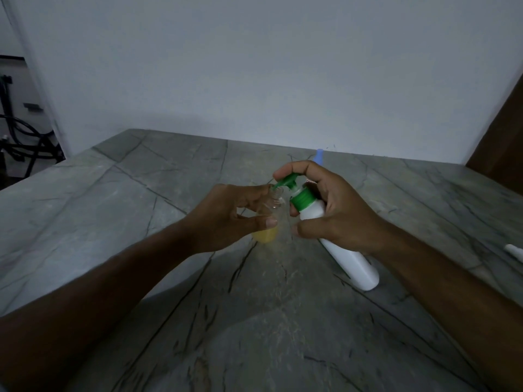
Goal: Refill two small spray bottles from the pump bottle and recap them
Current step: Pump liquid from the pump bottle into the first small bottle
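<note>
Both forearms reach in from the near edge over the grey stone table [119, 199], and between them the refill is under way. The left hand [226, 219] pinches a small clear bottle [268, 222] between thumb and fingers; its neck is open, with no cap on it, and yellow liquid sits in its lower part. The right hand [331, 210] is wrapped round the white pump bottle [348, 256], which leans toward the left with its base on the table, and the forefinger lies on top of the green pump [291, 182]. The spout tip sits right at the small bottle's mouth; whether it is inside the rim I cannot tell.

The opening looks narrow, so a slight drift of either hand during a press would likely send liquid down the outside or onto the table. A hard press could also splash past the neck, and filling too high would probably make the bottle overflow when its sprayer goes back in.

Behind the right hand a blue-topped item [319, 155] pokes up, perhaps the second bottle. A white object [513, 250] lies at the right edge, too cut off to identify.
</note>
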